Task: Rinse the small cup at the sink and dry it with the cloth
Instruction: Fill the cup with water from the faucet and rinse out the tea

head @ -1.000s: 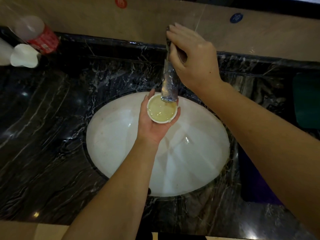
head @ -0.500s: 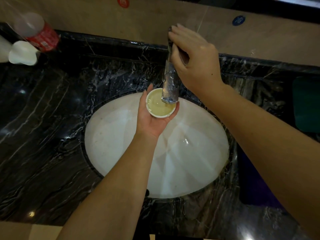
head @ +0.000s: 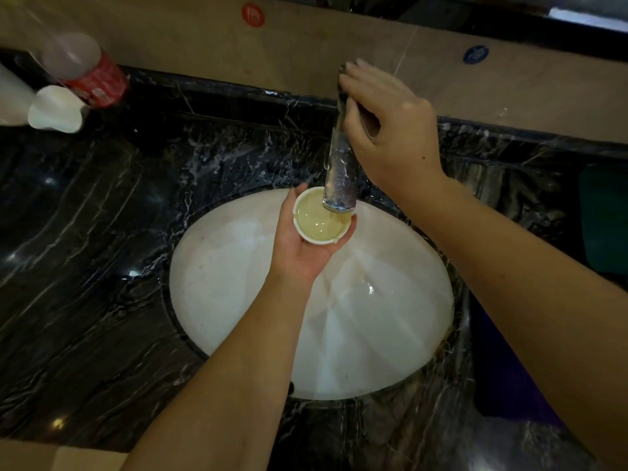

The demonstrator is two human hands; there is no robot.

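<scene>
A dark veined stone worktop (head: 85,300) fills most of the view, with a tan wall (head: 204,45) along its back edge. Sunk into its middle is a white oval sink (head: 238,300). A metal tap (head: 339,171) reaches forward from the back edge, its spout ending over the rear of the sink. The right hand (head: 394,137) is curled over the top of the tap, fingers wrapped around it. The left hand (head: 302,249) is palm up above the sink, fingers cupped under and around the small cup (head: 316,220). The cup sits upright in that palm, directly under the spout, holding pale yellowish liquid. In the back left corner of the worktop a bottle with a red label (head: 88,73) stands against the wall, with a white container (head: 54,108) just in front of it.
</scene>
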